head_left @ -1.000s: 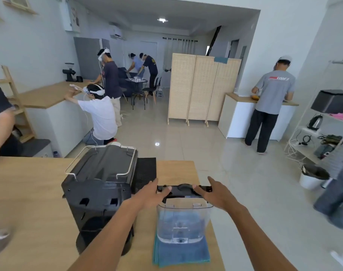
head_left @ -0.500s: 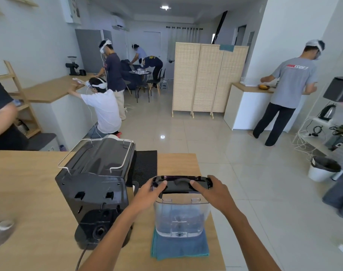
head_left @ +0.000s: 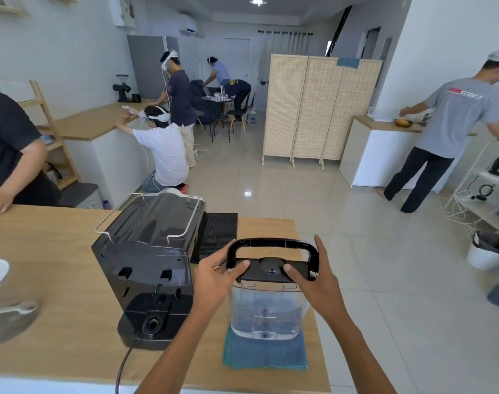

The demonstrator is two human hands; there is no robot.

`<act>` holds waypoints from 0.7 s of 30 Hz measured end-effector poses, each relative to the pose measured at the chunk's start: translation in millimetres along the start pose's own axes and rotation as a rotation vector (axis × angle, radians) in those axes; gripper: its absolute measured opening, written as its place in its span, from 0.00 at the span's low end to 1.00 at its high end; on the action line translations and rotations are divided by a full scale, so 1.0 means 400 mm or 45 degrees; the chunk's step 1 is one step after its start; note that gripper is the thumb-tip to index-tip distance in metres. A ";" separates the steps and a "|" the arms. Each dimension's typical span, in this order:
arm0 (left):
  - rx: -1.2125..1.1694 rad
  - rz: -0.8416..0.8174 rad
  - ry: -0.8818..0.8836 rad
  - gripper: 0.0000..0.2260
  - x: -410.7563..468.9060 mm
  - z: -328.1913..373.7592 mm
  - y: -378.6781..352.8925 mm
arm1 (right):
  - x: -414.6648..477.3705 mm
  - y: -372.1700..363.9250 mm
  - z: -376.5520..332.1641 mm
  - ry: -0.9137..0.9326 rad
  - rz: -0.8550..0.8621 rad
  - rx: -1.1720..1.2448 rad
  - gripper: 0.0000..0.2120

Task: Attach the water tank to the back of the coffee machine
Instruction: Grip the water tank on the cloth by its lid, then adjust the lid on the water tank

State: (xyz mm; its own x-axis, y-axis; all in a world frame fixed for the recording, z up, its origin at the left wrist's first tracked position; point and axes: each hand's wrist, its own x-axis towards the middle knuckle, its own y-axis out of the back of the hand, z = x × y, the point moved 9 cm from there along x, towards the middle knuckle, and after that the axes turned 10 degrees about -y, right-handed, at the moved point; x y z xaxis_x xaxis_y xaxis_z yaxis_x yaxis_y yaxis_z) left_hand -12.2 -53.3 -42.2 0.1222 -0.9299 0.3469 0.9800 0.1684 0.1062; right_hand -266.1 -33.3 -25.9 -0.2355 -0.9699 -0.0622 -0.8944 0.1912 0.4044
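Wooden counter (head_left: 58, 280) bears coffee machine (head_left: 149, 268); left hand (head_left: 214, 280) and right hand (head_left: 313, 282) clasp water tank (head_left: 266, 311) beside it.

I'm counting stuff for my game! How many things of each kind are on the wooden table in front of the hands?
Coffee machine: 1
Water tank: 1
Blue cloth: 1
Black mat: 1
Spoon: 1
Total: 5

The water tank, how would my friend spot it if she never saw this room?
Find the long wooden counter, then the black coffee machine on it. Just right of that, on a blue cloth, stands the water tank: the only see-through box, black-lidded, with a raised black handle, both hands holding its top.
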 end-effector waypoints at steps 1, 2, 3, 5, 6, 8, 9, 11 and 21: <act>-0.007 0.030 0.013 0.26 -0.004 0.001 0.002 | -0.004 -0.001 -0.001 0.000 -0.008 0.019 0.47; -0.009 0.057 0.024 0.27 -0.008 0.005 0.004 | -0.008 -0.001 -0.001 -0.007 -0.017 0.043 0.47; -0.008 0.081 0.034 0.28 -0.015 0.010 0.004 | -0.010 0.000 0.001 -0.016 -0.019 0.061 0.46; -0.009 0.121 0.049 0.30 -0.029 0.022 0.005 | -0.015 0.003 0.002 -0.036 -0.013 0.102 0.42; -0.003 0.138 0.051 0.31 -0.036 0.030 0.004 | -0.017 0.005 0.004 -0.047 -0.009 0.127 0.40; 0.024 0.162 0.023 0.33 -0.046 0.050 0.000 | -0.022 0.005 0.006 -0.077 0.004 0.170 0.38; 0.028 0.169 0.009 0.32 -0.050 0.061 -0.004 | -0.024 0.005 0.006 -0.091 0.015 0.190 0.37; 0.038 0.214 0.016 0.29 -0.054 0.069 -0.004 | -0.028 0.005 0.005 -0.114 0.050 0.234 0.35; -0.100 0.407 0.146 0.14 -0.047 0.046 0.017 | -0.042 -0.017 -0.007 -0.210 0.165 0.355 0.36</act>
State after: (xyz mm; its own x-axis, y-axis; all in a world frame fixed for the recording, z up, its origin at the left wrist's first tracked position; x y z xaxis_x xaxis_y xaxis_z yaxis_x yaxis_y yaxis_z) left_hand -10.8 -28.9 -31.0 0.4374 -0.8656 0.2437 0.8978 0.4356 -0.0643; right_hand -255.0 -18.6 -25.2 -0.3917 -0.9018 -0.1826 -0.9172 0.3668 0.1555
